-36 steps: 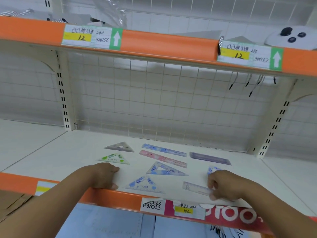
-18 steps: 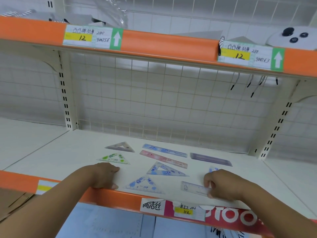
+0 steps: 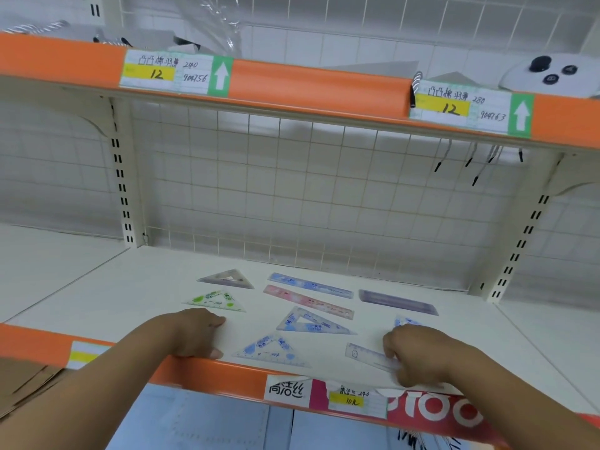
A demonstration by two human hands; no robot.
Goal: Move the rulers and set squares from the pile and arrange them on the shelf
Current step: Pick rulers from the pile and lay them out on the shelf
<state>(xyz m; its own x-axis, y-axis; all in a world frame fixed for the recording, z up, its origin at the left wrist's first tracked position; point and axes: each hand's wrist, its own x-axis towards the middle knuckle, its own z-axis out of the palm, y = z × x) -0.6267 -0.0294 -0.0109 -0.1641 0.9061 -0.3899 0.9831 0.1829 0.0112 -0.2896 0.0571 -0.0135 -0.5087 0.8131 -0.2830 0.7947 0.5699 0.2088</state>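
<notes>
Head view: a white shelf (image 3: 97,287) with an orange front lip carries rulers and set squares laid flat. At that lip, the right hand (image 3: 418,352) pinches a clear ruler (image 3: 367,355) lying on the shelf. The left hand (image 3: 194,336) rests curled on the lip, gripping nothing. Behind the lip lie a blue set square (image 3: 269,349), a green set square (image 3: 214,300), and a pink ruler (image 3: 308,301).

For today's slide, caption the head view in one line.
Right hand sets a clear ruler at the shelf front; left hand rests nearby.

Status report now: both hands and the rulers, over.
Left hand resting at shelf edge, empty. Right hand on clear ruler. Nothing in the way.
</notes>
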